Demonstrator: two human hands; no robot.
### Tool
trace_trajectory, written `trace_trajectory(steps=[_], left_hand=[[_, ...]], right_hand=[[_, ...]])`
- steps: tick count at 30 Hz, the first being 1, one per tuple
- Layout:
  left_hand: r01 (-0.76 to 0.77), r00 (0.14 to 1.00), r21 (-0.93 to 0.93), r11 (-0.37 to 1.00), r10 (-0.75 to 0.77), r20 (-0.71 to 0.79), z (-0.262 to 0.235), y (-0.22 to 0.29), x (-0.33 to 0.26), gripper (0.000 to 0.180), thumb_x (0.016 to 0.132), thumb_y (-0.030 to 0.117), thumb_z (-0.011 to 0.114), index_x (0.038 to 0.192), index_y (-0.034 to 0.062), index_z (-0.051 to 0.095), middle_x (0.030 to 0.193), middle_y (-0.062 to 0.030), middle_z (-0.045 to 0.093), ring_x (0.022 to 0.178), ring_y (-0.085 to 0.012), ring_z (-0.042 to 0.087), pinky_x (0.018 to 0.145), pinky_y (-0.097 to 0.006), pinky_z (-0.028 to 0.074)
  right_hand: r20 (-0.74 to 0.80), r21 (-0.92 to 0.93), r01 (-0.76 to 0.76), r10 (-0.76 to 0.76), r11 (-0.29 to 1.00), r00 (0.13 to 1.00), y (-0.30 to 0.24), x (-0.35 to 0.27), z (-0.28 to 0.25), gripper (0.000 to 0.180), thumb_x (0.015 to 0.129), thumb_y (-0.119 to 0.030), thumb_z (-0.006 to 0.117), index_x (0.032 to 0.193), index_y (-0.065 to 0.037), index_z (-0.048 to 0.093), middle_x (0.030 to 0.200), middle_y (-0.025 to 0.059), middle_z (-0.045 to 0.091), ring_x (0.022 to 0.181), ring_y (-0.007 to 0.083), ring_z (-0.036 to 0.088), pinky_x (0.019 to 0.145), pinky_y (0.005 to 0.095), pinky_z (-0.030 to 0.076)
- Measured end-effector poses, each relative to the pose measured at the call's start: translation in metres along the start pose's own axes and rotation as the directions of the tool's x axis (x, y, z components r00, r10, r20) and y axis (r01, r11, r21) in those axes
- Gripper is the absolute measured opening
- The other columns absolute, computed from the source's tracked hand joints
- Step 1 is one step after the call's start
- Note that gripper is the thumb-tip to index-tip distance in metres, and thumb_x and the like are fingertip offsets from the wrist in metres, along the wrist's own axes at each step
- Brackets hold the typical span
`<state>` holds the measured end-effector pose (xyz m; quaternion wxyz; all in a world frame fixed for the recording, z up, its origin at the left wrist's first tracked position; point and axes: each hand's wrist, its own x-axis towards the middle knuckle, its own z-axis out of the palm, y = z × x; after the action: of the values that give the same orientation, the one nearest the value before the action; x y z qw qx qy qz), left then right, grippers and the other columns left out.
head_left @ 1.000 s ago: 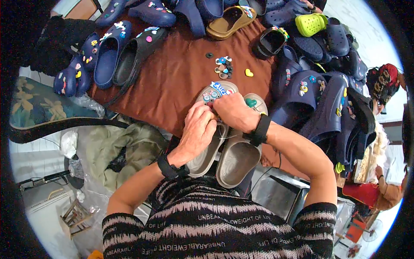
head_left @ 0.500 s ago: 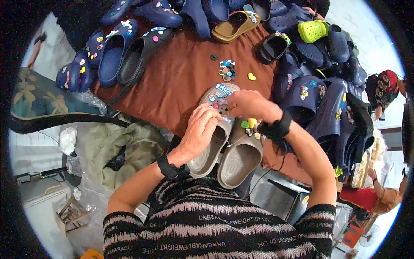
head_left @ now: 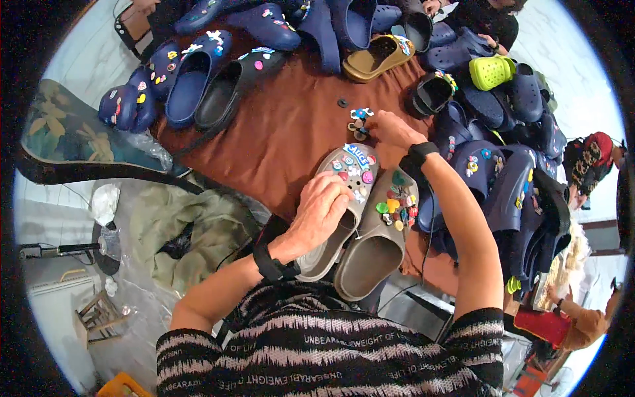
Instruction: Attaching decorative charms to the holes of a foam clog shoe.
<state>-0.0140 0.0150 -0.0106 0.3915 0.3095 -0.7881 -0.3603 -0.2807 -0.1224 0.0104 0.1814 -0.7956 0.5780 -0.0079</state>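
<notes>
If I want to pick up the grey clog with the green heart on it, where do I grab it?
Take the grey clog by its open heel rim, coming from the near edge of the brown table. The heel end overhangs toward the person and is bare, while the toe is crowded with charms and the left hand rests on its twin alongside.

Navy clogs (head_left: 192,86) with charms line the table's (head_left: 278,139) far left edge, a tan clog (head_left: 378,58) sits near the far middle, and a lime clog (head_left: 491,70) lies toward the right. A green cloth (head_left: 175,228) lies crumpled off the left edge.
</notes>
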Motion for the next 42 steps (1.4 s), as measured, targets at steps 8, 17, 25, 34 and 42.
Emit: trace_trajectory(steps=[8,17,25,34,42], left_hand=[[0.005,1.0,-0.01,1.0,-0.005,0.009,0.0,0.0,0.0,0.012,0.096,0.013,0.052,0.099,0.0067,0.062,0.113,-0.0112,0.058,0.122,-0.0317,0.048,0.107,-0.044,0.034],[0.017,1.0,0.029,0.999,-0.017,0.006,0.001,0.005,0.0,0.013,0.095,0.014,0.052,0.098,0.0068,0.062,0.114,-0.0113,0.058,0.123,-0.0319,0.047,0.107,-0.043,0.034],[-0.016,0.999,0.062,0.998,0.019,-0.042,0.002,0.005,0.001,0.012,0.095,0.016,0.054,0.095,0.0085,0.063,0.108,-0.0083,0.059,0.119,-0.0285,0.05,0.101,-0.043,0.036],[0.008,1.0,0.034,0.999,-0.009,0.019,-0.001,0.006,0.002,0.013,0.095,0.013,0.051,0.096,0.0048,0.061,0.11,-0.012,0.057,0.122,-0.0328,0.048,0.107,-0.044,0.034],[-0.003,1.0,0.035,0.999,0.004,-0.003,0.0,0.006,0.002,0.013,0.096,0.015,0.052,0.096,0.0062,0.061,0.11,-0.0109,0.058,0.121,-0.0311,0.049,0.105,-0.044,0.035]], right_hand=[[-0.055,-0.091,0.007,-0.013,0.996,0.998,0.013,0.003,0.02,0.032,0.077,-0.006,0.074,0.108,-0.005,0.067,0.095,0.019,0.07,0.09,0.0352,0.069,0.077,0.0454,0.054],[0.155,0.692,-0.202,0.13,0.693,0.979,0.048,-0.022,0.012,0.013,0.088,-0.004,0.064,0.098,0.003,0.068,0.084,0.0098,0.069,0.073,0.0195,0.067,0.065,0.0332,0.056],[0.142,0.492,-0.365,0.341,0.79,0.929,0.06,-0.036,0.016,0.013,0.088,-0.005,0.058,0.088,0.003,0.068,0.076,0.013,0.071,0.062,0.0215,0.069,0.055,0.0348,0.055],[0.295,0.873,-0.363,0.241,0.324,0.925,0.065,-0.041,0.022,0.018,0.095,-0.015,0.064,0.101,0.001,0.062,0.081,0.009,0.069,0.067,0.0181,0.07,0.059,0.0305,0.058],[0.031,0.539,-0.2,0.217,0.819,0.976,0.029,-0.035,0.01,0.024,0.091,-0.018,0.071,0.092,0.004,0.061,0.079,0.0058,0.065,0.065,0.0138,0.066,0.055,0.0288,0.052]])
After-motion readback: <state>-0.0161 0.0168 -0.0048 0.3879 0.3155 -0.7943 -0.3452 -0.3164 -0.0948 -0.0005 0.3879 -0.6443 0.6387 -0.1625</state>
